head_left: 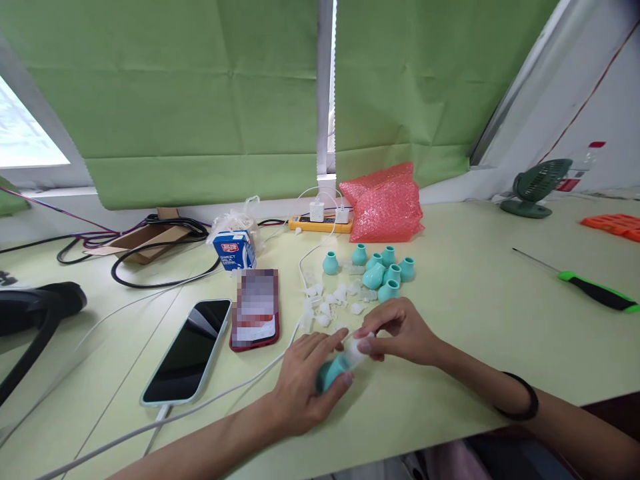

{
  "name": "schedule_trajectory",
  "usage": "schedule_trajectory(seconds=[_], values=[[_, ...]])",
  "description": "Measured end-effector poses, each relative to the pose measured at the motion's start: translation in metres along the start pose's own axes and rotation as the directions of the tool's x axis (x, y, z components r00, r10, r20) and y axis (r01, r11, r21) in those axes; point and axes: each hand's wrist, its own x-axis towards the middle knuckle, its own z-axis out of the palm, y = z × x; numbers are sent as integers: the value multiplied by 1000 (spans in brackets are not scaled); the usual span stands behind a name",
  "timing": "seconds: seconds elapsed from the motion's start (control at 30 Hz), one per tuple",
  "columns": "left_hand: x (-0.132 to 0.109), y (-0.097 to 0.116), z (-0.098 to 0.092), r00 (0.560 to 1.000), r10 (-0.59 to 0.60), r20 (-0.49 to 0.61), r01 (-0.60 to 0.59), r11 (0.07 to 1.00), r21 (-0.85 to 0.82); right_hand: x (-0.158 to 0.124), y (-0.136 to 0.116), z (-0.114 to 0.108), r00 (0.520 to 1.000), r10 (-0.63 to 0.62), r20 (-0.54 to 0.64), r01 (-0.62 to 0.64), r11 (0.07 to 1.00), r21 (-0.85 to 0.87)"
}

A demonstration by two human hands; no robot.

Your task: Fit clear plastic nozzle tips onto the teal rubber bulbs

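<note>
My left hand (pixel 311 380) is closed around a small teal bulb-shaped piece (pixel 334 373) near the front of the table. A translucent white plastic piece (pixel 356 352) meets the mouth of that teal piece. My right hand (pixel 403 332) pinches the white piece between thumb and fingers; its far end is hidden by them. Whether the white piece sits inside the teal one or only touches it, I cannot tell. Just beyond my hands lie several loose translucent white parts (pixel 325 308). Behind my right hand stands a cluster of teal bulb-shaped pieces (pixel 374 275), some upright and some tipped.
Two phones, one dark-screened (pixel 190 353) and one red-cased (pixel 255 310), lie left, with a white cable (pixel 225 398) crossing nearby. A blue milk carton (pixel 235 251), orange power strip (pixel 300 225) and pink bubble-wrap bag (pixel 385 213) stand behind. A screwdriver (pixel 595 290) and green fan (pixel 537 187) are right.
</note>
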Motion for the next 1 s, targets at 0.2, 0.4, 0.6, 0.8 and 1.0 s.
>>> schedule_trajectory(seconds=[0.2,0.4,0.6,0.8,1.0], values=[[5,-6,1,992,-123,-17,124,971,203,-9,-41,-52,893,-317,-318,94,824,-558],[7,-11,9,973,-194,123,106,854,510,-13,-37,-115,766,-481,-427,-173,486,-857],[7,-11,10,965,-212,155,96,834,543,-11,-2,-146,774,-290,-563,-395,475,-786],[6,-13,10,968,-206,143,104,847,522,-10,4,-152,785,-215,-581,-447,454,-771],[7,-13,10,971,-204,124,120,864,489,-10,0,-152,764,-209,-610,-526,344,-777]])
